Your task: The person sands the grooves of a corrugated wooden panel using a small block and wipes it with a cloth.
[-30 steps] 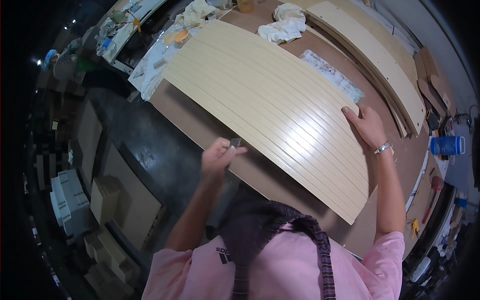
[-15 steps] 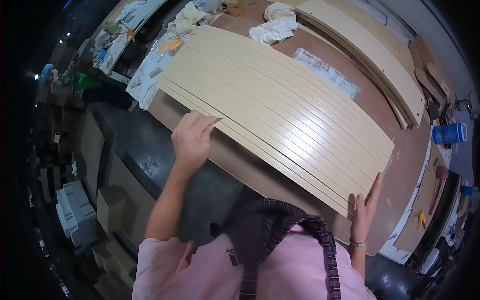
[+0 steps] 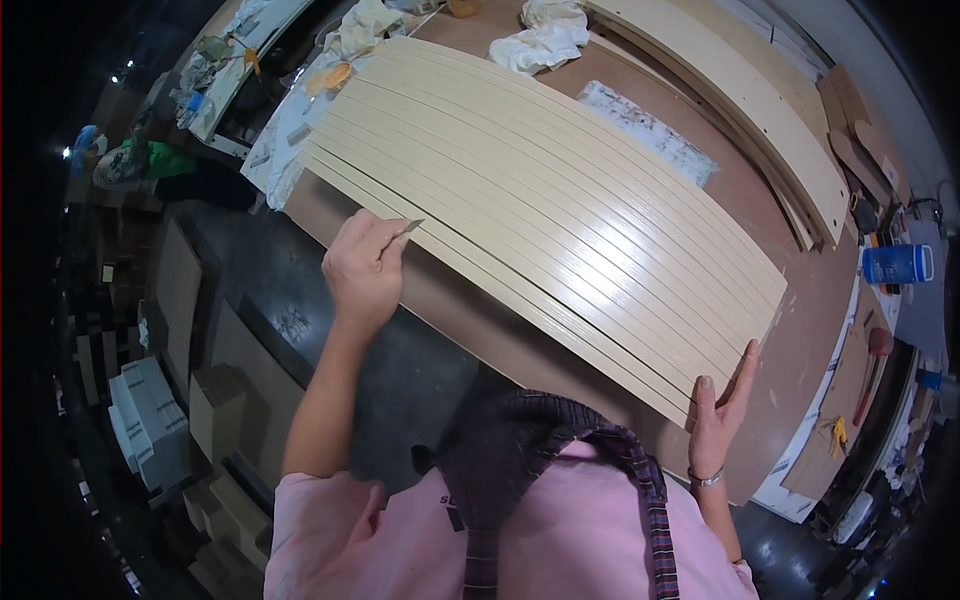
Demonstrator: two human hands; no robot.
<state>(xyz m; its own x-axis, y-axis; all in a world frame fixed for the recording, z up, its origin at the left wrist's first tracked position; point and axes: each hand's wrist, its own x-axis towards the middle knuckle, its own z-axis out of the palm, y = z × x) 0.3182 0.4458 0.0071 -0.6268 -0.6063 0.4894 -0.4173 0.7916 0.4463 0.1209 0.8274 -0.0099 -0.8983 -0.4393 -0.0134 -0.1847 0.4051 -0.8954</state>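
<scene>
A large cream panel with long parallel grooves and bowed long edges lies across the brown work table, its glossy top reflecting light. My left hand is by the near edge, left of the middle. Its thumb and fingers pinch a small thin, dark pointed piece, perhaps folded sandpaper or a blade, whose tip is at the groove nearest that edge. My right hand grips the panel's near right corner, thumb on top and a finger stretched along the right end. Its other fingers are hidden.
Curved cream boards lie at the back right. A white crumpled cloth and a stained white slab are beyond the panel. To the right stand a blue container and a red-headed mallet. Another person is far left.
My left hand has shifted slightly left along the near edge with the thin piece. The right hand still holds the corner. The whole view has moved a little.
</scene>
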